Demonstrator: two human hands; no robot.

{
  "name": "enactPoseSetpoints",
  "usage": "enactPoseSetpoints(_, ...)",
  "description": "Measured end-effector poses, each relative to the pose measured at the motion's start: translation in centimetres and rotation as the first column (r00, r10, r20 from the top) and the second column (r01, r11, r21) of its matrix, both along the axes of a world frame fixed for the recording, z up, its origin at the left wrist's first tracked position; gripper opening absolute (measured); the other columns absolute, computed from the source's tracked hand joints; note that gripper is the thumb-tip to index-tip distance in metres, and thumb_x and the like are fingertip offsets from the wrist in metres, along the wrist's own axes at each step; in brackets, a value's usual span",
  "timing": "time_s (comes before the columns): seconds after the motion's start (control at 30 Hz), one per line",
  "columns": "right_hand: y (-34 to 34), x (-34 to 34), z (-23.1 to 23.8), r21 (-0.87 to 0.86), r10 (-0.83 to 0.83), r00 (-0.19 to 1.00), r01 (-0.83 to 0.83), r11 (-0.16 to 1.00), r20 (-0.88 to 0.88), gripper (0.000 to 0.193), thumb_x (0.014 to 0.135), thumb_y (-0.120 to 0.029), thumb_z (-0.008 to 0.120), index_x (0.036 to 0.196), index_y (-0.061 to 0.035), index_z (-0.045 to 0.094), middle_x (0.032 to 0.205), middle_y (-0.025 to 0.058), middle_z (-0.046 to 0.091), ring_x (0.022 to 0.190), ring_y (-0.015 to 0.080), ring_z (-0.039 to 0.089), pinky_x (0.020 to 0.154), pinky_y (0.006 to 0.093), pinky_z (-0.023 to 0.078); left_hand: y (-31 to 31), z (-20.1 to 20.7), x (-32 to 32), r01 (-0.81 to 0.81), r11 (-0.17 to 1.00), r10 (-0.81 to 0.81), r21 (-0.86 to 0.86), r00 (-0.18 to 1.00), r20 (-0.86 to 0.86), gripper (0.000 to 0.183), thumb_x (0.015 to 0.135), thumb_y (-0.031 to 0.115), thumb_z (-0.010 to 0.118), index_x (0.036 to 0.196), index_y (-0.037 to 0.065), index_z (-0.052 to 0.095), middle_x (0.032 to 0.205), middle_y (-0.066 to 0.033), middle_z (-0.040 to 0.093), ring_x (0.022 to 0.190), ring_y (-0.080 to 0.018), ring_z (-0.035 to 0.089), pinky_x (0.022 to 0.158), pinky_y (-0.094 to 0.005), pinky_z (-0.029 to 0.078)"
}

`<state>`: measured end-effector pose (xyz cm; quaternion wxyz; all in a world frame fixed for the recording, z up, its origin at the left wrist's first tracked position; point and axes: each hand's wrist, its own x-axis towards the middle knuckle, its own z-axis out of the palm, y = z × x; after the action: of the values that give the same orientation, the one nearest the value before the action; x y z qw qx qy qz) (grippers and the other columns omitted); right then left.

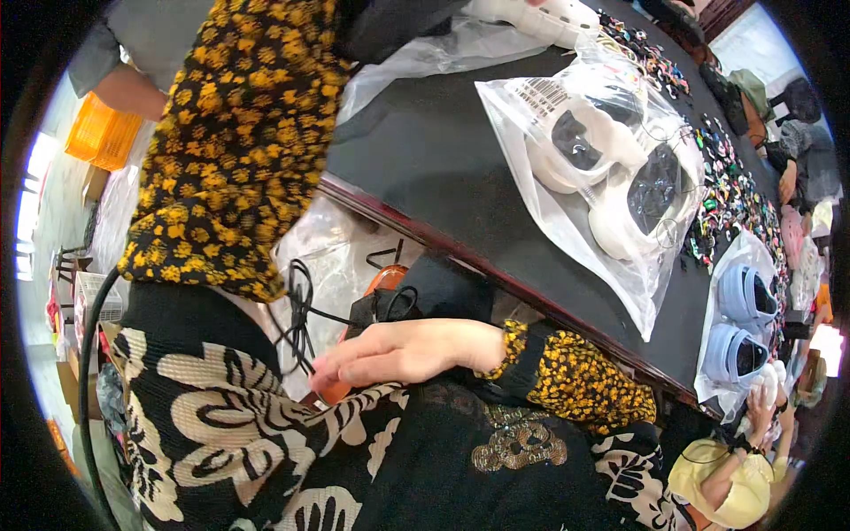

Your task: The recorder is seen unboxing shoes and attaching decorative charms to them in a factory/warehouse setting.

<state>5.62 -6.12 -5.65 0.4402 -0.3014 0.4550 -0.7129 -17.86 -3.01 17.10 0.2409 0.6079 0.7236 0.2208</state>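
Note:
My left arm, in a yellow-and-black patterned sleeve with a dark cuff, reaches up out of the picture; its hand is beyond the top edge. Near that edge lies a white clog [547, 19] on clear plastic, with a speck of skin beside it that I cannot assign. My right hand [412, 348] is stretched flat across my lap, fingers together and pointing left. Its fingertips lie over an orange thing [333, 390], mostly hidden, beside a looped black cable [299, 305]. A pair of white clogs [611, 168] lies in a clear bag on the dark table [416, 159].
Small colourful pieces [730, 177] are heaped along the table's far side. Light blue clogs [744, 310] in clear plastic lie at the right, near a person in yellow [726, 482]. Other people sit along the table. At the far left are an orange crate [102, 133] and another person's arm.

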Motion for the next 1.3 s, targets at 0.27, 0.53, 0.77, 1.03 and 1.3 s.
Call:
enactPoseSetpoints(0.27, 5.7, 0.6, 5.4, -0.099, -0.244, 0.923, 0.284, 0.954, 0.298, 0.025, 0.094, -0.010, 0.056, 0.114, 0.0051, 0.057, 0.104, 0.0099, 0.060, 0.087, 0.0150, 0.063, 0.081, 0.0274, 0.048, -3.5, 1.8, -1.6, -0.173, 0.985, 0.170, -0.021, 0.980, -0.099, 0.036, 0.096, 0.031, 0.052, 0.105, -0.003, 0.057, 0.081, -0.0157, 0.067, 0.066, -0.0190, 0.065, 0.058, -0.0284, 0.054)
enactPoseSetpoints(0.53, 5.4, 0.7, 2.6, 0.411, -0.334, 0.922, 0.385, 0.826, -0.194, 0.020, 0.093, -0.008, 0.055, 0.111, 0.0021, 0.055, 0.092, 0.0090, 0.064, 0.074, 0.0149, 0.063, 0.065, 0.0275, 0.050, -3.7, 0.6, -2.8, -0.224, 0.974, 0.224, 0.016, 0.974, -0.036, 0.036, 0.096, 0.033, 0.053, 0.107, -0.002, 0.056, 0.086, -0.0150, 0.066, 0.072, -0.0189, 0.065, 0.060, -0.0309, 0.053)
enactPoseSetpoints(0.77, 4.1, 1.1, -1.2, 0.568, 0.012, 0.891, 0.279, 0.774, -0.453, 0.027, 0.096, -0.021, 0.050, 0.105, 0.0033, 0.058, 0.084, 0.0223, 0.066, 0.083, 0.0381, 0.065, 0.074, 0.0415, 0.050, -2.0, -2.4, -5.1, -0.263, 0.942, 0.262, -0.208, 0.964, -0.032, 0.037, 0.097, 0.032, 0.050, 0.110, -0.003, 0.055, 0.087, -0.0153, 0.066, 0.074, -0.0216, 0.065, 0.065, -0.0328, 0.055)
enactPoseSetpoints(1.03, 4.4, 1.3, -1.4, 0.688, 0.056, 0.794, 0.487, 0.538, -0.606, 0.035, 0.092, -0.032, 0.059, 0.089, 0.0036, 0.060, 0.069, 0.0236, 0.062, 0.072, 0.0422, 0.063, 0.063, 0.0474, 0.049, -2.1, -4.1, -6.2, -0.241, 0.935, 0.259, -0.262, 0.965, 0.038, 0.038, 0.099, 0.031, 0.049, 0.111, -0.004, 0.056, 0.087, -0.0142, 0.066, 0.074, -0.0217, 0.065, 0.064, -0.0327, 0.054)
enactPoseSetpoints(1.3, 2.8, 1.8, -4.0, 0.579, 0.029, 0.667, 0.624, 0.525, -0.745, 0.052, 0.083, -0.048, 0.064, 0.066, 0.0004, 0.062, 0.065, 0.0188, 0.061, 0.068, 0.0386, 0.063, 0.059, 0.0435, 0.051, -0.1, -5.7, -6.1, -0.138, 0.968, 0.171, -0.208, 0.975, 0.145, 0.037, 0.099, 0.032, 0.049, 0.112, -0.003, 0.054, 0.088, -0.0144, 0.066, 0.073, -0.0206, 0.065, 0.065, -0.0313, 0.054)
